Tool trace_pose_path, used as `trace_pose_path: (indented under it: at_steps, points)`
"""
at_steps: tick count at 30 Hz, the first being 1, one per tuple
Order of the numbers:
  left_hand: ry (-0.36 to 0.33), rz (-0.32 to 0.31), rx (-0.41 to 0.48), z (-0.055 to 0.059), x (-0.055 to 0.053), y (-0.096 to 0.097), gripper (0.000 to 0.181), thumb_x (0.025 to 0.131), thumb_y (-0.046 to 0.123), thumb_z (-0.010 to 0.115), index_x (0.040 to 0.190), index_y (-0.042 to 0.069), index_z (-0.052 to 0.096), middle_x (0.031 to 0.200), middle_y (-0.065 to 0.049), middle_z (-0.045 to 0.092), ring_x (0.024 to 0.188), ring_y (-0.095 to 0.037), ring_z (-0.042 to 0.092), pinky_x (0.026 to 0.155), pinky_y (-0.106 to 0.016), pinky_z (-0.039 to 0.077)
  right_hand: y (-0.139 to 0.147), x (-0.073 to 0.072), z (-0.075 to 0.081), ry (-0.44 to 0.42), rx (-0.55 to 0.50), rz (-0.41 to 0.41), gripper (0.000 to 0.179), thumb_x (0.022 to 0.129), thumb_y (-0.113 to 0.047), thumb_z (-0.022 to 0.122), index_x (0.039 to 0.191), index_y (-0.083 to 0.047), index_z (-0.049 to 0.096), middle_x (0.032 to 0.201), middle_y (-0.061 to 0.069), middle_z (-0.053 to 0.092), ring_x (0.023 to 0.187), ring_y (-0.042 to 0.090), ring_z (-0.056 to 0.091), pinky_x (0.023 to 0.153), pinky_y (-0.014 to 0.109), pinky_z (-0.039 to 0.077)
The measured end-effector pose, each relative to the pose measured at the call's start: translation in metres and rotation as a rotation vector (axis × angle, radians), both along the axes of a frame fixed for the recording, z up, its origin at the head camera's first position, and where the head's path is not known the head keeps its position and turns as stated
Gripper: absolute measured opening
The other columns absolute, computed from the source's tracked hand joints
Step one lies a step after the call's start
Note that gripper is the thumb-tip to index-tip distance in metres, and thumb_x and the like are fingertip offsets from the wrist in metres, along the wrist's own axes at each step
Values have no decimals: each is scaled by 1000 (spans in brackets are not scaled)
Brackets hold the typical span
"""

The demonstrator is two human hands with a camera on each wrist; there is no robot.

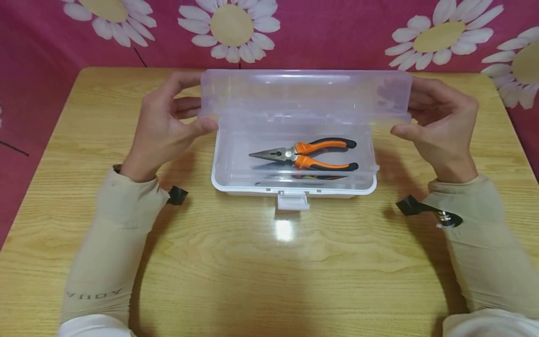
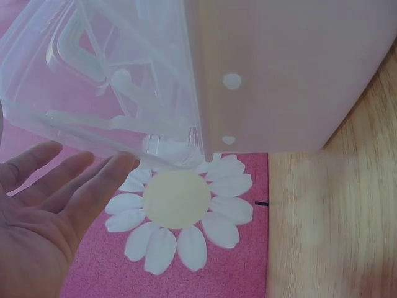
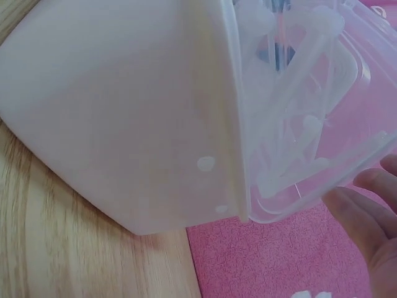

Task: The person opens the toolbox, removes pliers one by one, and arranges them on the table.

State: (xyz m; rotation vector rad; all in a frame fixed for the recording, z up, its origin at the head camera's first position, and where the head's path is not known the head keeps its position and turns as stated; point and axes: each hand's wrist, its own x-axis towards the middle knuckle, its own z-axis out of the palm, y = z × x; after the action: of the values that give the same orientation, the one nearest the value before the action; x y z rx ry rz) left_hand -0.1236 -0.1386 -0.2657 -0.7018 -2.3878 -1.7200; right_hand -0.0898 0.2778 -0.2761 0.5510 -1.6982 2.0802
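Observation:
A white storage box [image 1: 223, 189] with a clear, purple-tinted lid [image 1: 305, 89] stands on the table, its lid raised at the back. Long-nose pliers [image 1: 305, 153] with orange and black handles lie inside, tips pointing left; a dark shape shows faintly beneath them through the plastic. My left hand [image 1: 166, 117] holds the lid's left end, thumb at the lower front corner and fingers behind. At the opposite end my right hand [image 1: 442, 117] holds the lid the same way, some fingers visible through it. Both wrist views show fingertips at the lid's edge.
A white latch [image 1: 292, 200] hangs down at the box's front. The wood-grain table [image 1: 261, 271] reaches back to a pink wall covering [image 1: 328, 37] with daisies. Black mounts [image 1: 177, 195] stick out from both sleeves near the box.

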Motion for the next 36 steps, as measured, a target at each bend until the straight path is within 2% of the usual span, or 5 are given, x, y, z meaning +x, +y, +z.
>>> trace_pose_path:
  at_steps: [10, 17, 27, 32, 36]
  points:
    - [12, 48, 127, -2, -3, 6, 97, 60, 73, 81, 127, 4, 70, 122, 4, 73, 96, -1, 77, 87, -18, 63, 0, -3, 1, 14, 90, -122, 76, 56, -16, 104, 110, 23, 69, 100, 13, 82, 90, 18, 81, 80, 20, 65]
    - [9, 86, 127, -6, -5, 7, 96, 59, 75, 80, 128, 9, 71, 124, 1, 74, 99, -4, 76, 88, -19, 63, 0, -4, 3, 3, 95, -110, 69, 59, -10, 102, 111, 23, 69, 99, 13, 82, 90, 18, 80, 83, 21, 65]
    - [-16, 106, 164, -3, -7, 10, 96, 60, 76, 81, 127, 9, 72, 122, 0, 73, 98, -9, 75, 86, -18, 64, -3, -7, 1, -5, 107, -146, 74, 61, -24, 102, 113, 18, 71, 101, 10, 82, 93, 16, 80, 79, 17, 64]
    - [27, 136, 170, -5, -11, 13, 95, 62, 76, 79, 125, 6, 72, 117, 4, 74, 97, -8, 74, 89, -20, 63, -5, -7, -1, -2, 137, -186, 65, 66, -25, 99, 112, 13, 74, 97, 6, 83, 86, 11, 79, 70, 14, 61]
    - [46, 155, 185, -7, -13, 15, 90, 63, 77, 78, 120, 8, 75, 113, 7, 76, 93, -4, 76, 87, -19, 63, -5, -9, 0, 4, 100, -145, 75, 63, -39, 100, 112, 11, 75, 98, 8, 83, 87, 12, 80, 75, 15, 63]
